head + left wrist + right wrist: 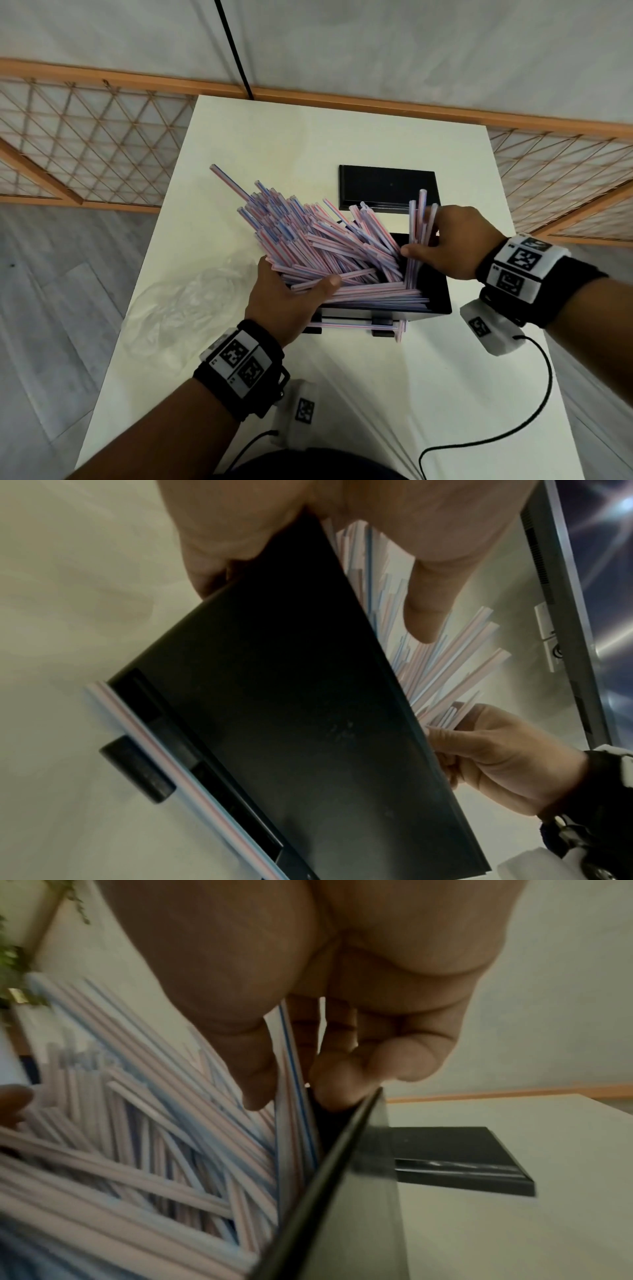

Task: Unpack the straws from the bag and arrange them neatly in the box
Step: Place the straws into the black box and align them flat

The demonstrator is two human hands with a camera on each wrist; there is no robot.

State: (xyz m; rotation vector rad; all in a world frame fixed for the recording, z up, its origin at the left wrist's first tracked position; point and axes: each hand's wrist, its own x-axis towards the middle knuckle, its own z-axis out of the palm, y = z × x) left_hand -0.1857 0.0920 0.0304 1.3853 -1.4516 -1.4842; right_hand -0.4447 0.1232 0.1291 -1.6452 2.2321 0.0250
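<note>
A black box (440, 294) stands on the white table (308, 137), heaped with red-and-blue striped straws (325, 240) that fan out up and to the left. My left hand (294, 284) clasps the box's left end, its thumb (428, 610) lying over the straws. My right hand (419, 240) pinches a few straws (291, 1069) that stand upright against the box's right wall (342, 1204). Two or three straws (356, 323) lie along the foot of the box's front wall (274, 723). The empty clear bag (178, 301) lies crumpled to the left.
The black lid (387, 186) lies flat behind the box. A black cable (534, 411) loops over the table's near right part. Wooden lattice screens (85, 144) stand on the floor at both sides of the table.
</note>
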